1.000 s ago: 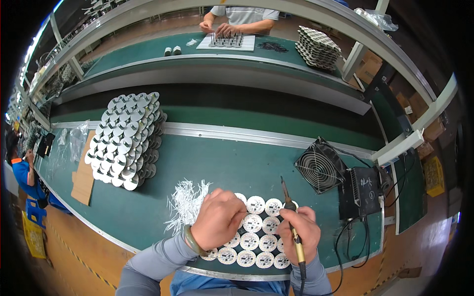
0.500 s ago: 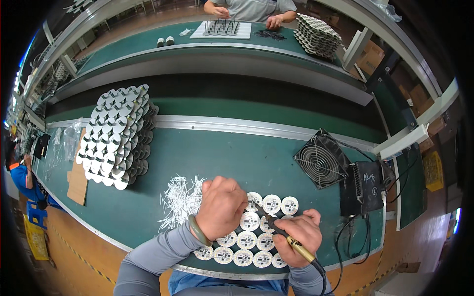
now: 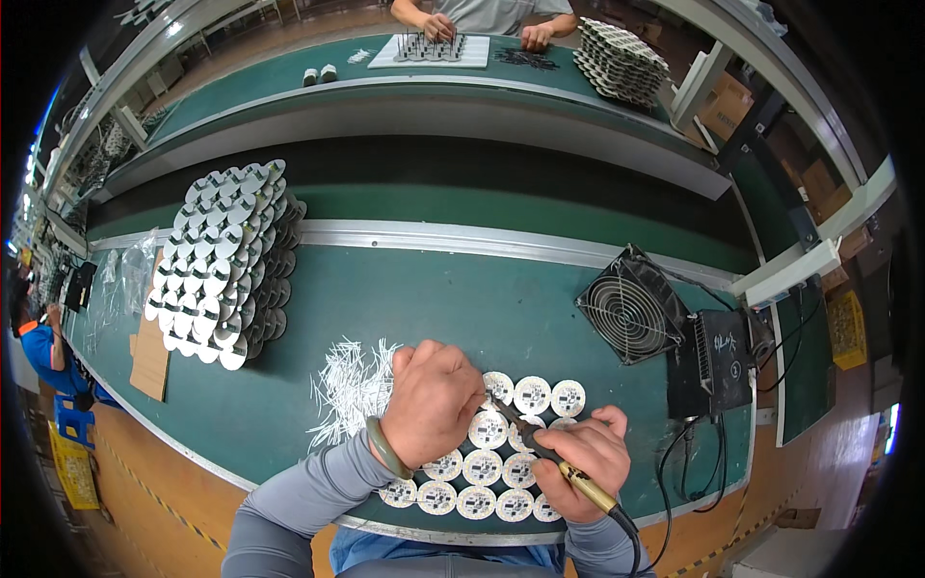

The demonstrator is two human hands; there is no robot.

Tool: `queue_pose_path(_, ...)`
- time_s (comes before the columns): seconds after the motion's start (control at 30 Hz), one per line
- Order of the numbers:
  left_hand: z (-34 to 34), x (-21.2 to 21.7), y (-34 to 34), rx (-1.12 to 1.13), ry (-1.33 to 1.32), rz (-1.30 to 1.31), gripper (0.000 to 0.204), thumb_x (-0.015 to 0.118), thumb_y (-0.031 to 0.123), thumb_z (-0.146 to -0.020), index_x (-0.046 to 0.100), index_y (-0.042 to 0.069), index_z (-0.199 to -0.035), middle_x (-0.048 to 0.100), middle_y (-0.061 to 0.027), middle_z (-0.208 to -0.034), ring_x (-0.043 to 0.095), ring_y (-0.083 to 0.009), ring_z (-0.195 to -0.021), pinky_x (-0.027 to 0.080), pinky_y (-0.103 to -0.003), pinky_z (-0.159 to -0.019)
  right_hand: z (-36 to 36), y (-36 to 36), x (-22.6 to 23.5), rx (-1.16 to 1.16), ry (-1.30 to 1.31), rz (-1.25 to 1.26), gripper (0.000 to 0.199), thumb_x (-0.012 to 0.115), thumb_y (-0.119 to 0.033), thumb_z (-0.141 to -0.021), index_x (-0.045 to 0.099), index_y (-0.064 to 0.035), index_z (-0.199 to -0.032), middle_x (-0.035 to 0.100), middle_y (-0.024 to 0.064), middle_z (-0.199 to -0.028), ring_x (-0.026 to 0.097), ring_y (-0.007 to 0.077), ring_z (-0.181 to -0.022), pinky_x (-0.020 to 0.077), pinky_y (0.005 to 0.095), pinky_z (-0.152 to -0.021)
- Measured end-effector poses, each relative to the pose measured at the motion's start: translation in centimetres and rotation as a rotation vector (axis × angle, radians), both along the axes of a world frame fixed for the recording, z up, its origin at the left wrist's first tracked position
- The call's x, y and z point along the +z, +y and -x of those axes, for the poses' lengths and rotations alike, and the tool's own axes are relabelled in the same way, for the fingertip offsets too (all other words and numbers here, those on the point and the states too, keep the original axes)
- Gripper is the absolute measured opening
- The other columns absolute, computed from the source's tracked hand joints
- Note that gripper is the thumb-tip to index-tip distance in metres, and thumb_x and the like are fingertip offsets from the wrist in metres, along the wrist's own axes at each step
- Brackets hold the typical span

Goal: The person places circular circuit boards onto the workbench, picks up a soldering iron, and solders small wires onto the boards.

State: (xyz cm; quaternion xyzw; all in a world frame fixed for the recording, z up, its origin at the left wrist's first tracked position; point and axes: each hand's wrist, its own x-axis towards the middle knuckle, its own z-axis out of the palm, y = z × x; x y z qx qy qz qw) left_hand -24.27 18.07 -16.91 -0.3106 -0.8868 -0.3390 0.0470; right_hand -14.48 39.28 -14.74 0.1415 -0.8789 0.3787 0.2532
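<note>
My right hand [image 3: 593,451] grips a soldering iron [image 3: 591,489] with a gold-coloured handle and a dark front end. Its tip reaches up and left to a round white circuit board [image 3: 498,387] in the top row of a grid. Beside that same board, my left hand [image 3: 431,403] is closed in a pinch, its fingertips turned away; what they hold is hidden. Several more round boards [image 3: 481,468] lie in rows below and between my hands. Just left of my left hand is a loose pile of short white wires [image 3: 345,397].
A tall stack of round-disc panels [image 3: 217,260] stands at the left by a cardboard piece [image 3: 149,356]. At the right are a black fan [image 3: 624,313] and a dark box [image 3: 721,361] with cables. Across, another person works at a green bench [image 3: 260,82].
My hands and the soldering iron stay almost in place; the whole view has shifted slightly. Across the bench, the other person's left-side hand has moved down to the pins on the white board.
</note>
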Motion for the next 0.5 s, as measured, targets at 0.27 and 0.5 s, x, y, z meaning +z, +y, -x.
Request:
queue_pose_path(0.27, -0.01, 0.08, 0.06, 0.000, 0.014, -0.003, 0.015, 0.079, 0.004, -0.073, 0.072, 0.013, -0.083, 0.062, -0.0013, -0.089, 0.056, -0.0262, -0.094, 0.034, -0.043, -0.086, 0.20, -0.02, 0.04, 0.022, -0.020, -0.005, 0.026, 0.085, -0.023, -0.077, 0.076, -0.0083, -0.096, 0.065, 0.0006, -0.069, 0.062, 0.0190, -0.064, 0.0386, 0.0389, -0.084)
queue_pose_path(0.5, -0.10, 0.28, -0.09, 0.005, 0.012, -0.002, 0.015, 0.079, 0.004, -0.073, 0.072, 0.013, -0.083, 0.062, -0.0011, -0.088, 0.056, -0.0261, -0.094, 0.034, -0.043, -0.086, 0.27, -0.32, 0.15, 0.045, 0.018, -0.090, 0.023, 0.084, -0.024, -0.076, 0.076, -0.0119, -0.094, 0.062, -0.0001, -0.067, 0.061, 0.0170, -0.063, 0.0393, 0.0388, -0.084)
